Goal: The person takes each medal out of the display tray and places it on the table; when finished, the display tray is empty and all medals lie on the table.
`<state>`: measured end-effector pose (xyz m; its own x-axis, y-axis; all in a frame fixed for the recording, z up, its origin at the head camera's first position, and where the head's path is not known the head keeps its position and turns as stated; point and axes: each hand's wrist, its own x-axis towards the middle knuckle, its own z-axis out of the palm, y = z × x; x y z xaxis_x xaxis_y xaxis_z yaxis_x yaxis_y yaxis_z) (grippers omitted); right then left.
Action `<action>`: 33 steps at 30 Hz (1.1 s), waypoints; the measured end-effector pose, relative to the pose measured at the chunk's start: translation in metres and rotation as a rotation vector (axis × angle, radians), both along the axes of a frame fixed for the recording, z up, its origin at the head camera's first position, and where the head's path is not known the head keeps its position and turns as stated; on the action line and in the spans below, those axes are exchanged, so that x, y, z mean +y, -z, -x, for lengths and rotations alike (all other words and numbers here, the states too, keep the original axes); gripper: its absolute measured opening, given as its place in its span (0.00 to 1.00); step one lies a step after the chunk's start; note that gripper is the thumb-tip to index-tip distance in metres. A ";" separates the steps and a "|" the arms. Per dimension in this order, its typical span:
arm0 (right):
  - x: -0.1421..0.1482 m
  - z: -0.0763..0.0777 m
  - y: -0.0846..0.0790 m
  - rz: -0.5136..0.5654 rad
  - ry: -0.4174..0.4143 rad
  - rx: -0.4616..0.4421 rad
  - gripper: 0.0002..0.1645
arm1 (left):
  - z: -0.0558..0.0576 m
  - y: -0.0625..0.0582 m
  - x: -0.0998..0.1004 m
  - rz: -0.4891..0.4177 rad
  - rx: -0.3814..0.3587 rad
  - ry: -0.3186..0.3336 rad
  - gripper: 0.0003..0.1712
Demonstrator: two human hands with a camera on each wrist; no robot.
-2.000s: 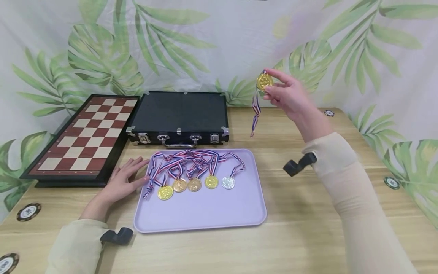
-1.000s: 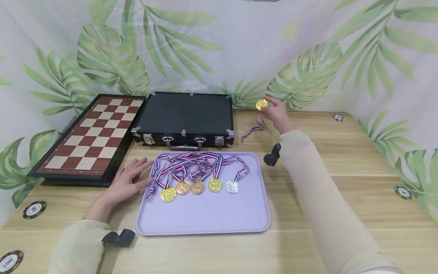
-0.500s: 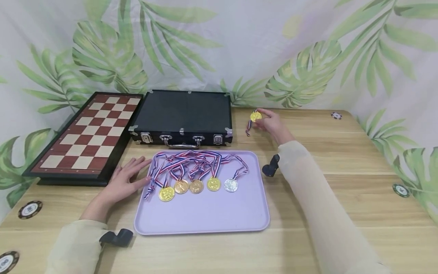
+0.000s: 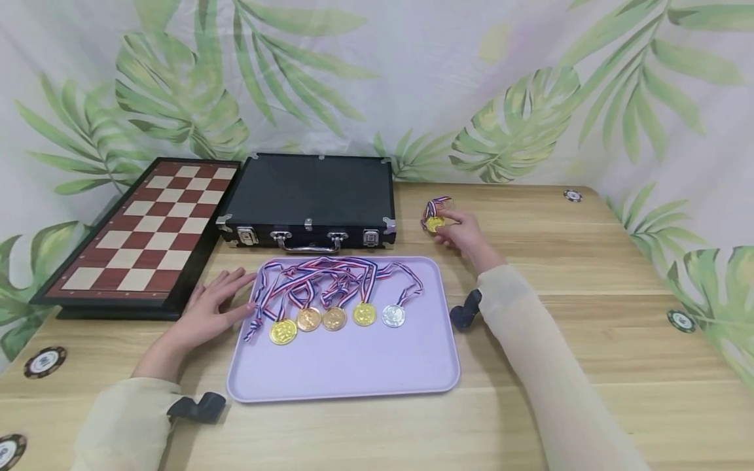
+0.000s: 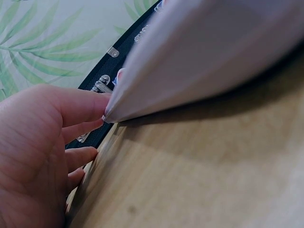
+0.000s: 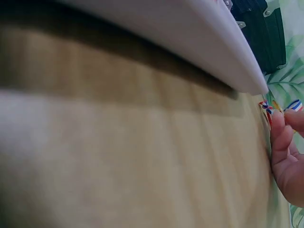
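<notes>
My right hand (image 4: 464, 237) pinches a gold medal (image 4: 435, 224) low over the table, right of the black case. Its striped ribbon (image 4: 438, 205) bunches up behind the disc. In the right wrist view, thumb and fingertips meet at the medal's edge. My left hand (image 4: 207, 313) rests on the table with relaxed fingers, its fingertips touching the left rim of a lilac tray (image 4: 341, 376). On that tray lie a gold medal (image 4: 283, 331), two bronze medals (image 4: 334, 318), another gold medal (image 4: 364, 314) and a silver medal (image 4: 393, 315) in a row, their red, white and blue ribbons tangled behind them.
Behind the tray stands a black case (image 4: 312, 190) with metal latches. A checkered board box (image 4: 147, 229) lies to its left. Poker chips (image 4: 45, 362) are scattered near the table's sides, one chip (image 4: 681, 320) at the right. A leaf-patterned cloth (image 4: 412, 78) hangs behind.
My right hand has lowered the gold medal from the air toward the table beside the case, and its hanging ribbon has gathered up. My left hand stays at the tray's edge.
</notes>
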<state>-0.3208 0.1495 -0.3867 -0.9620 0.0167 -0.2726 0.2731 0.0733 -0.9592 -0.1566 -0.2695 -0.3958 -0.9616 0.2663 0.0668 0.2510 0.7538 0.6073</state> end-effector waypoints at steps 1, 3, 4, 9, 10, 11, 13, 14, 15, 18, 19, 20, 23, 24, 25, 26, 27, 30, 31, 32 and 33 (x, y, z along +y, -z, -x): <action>0.000 -0.001 0.001 0.009 0.004 0.001 0.30 | 0.000 0.000 0.000 0.000 0.002 0.002 0.34; 0.001 -0.001 0.002 0.023 0.017 0.002 0.28 | 0.001 0.000 0.001 -0.001 0.007 0.004 0.34; 0.000 -0.001 0.002 0.022 0.019 0.005 0.28 | 0.001 0.000 0.001 0.000 0.012 0.004 0.34; -0.001 0.003 0.005 -0.005 0.031 0.023 0.25 | 0.000 0.000 -0.001 0.000 0.014 0.000 0.34; 0.000 0.004 0.005 -0.016 0.032 0.027 0.25 | 0.000 0.000 -0.001 0.001 0.010 0.000 0.34; 0.000 0.005 0.006 -0.026 0.031 0.030 0.25 | 0.000 0.001 -0.001 0.001 0.005 0.001 0.34; 0.002 0.007 0.007 -0.056 0.019 0.037 0.25 | 0.000 0.001 0.000 0.003 -0.001 0.002 0.34; 0.002 0.008 0.008 -0.076 0.007 0.044 0.25 | 0.000 0.001 0.000 0.004 -0.002 0.002 0.34; 0.003 0.008 0.008 -0.102 -0.006 0.052 0.25 | 0.000 0.001 0.000 0.005 -0.001 0.002 0.34; 0.005 0.008 0.008 -0.164 -0.041 0.072 0.25 | 0.000 0.001 0.001 0.005 0.005 -0.001 0.34; 0.005 0.007 0.008 -0.174 -0.050 0.080 0.25 | 0.000 0.001 0.001 0.004 0.007 -0.001 0.34; 0.006 0.007 0.007 -0.176 -0.053 0.083 0.25 | 0.001 0.001 0.001 0.002 0.008 -0.001 0.34; 0.009 0.003 0.007 -0.146 -0.047 0.072 0.26 | 0.001 0.002 0.002 -0.004 0.008 0.005 0.34; 0.010 0.001 0.006 -0.131 -0.045 0.065 0.27 | 0.001 0.002 0.002 -0.005 0.008 0.007 0.34; 0.011 -0.002 0.005 -0.120 -0.046 0.060 0.28 | 0.001 0.003 0.003 -0.005 0.007 0.010 0.34; 0.012 -0.006 0.004 -0.116 -0.049 0.057 0.29 | 0.001 0.003 0.003 -0.004 0.008 0.011 0.34; 0.012 -0.009 0.003 -0.118 -0.060 0.066 0.29 | 0.001 0.003 0.003 -0.003 0.011 0.010 0.34; 0.009 -0.028 -0.005 -0.155 -0.135 0.135 0.28 | 0.001 0.004 0.002 0.002 0.023 0.005 0.34; 0.006 -0.037 -0.009 -0.171 -0.170 0.171 0.27 | 0.001 0.003 0.002 0.003 0.026 0.003 0.34; 0.003 -0.046 -0.012 -0.190 -0.207 0.202 0.27 | 0.001 0.003 0.001 0.004 0.026 0.001 0.34; 0.000 -0.056 -0.016 -0.205 -0.247 0.234 0.26 | 0.001 0.003 0.001 0.002 0.026 0.000 0.34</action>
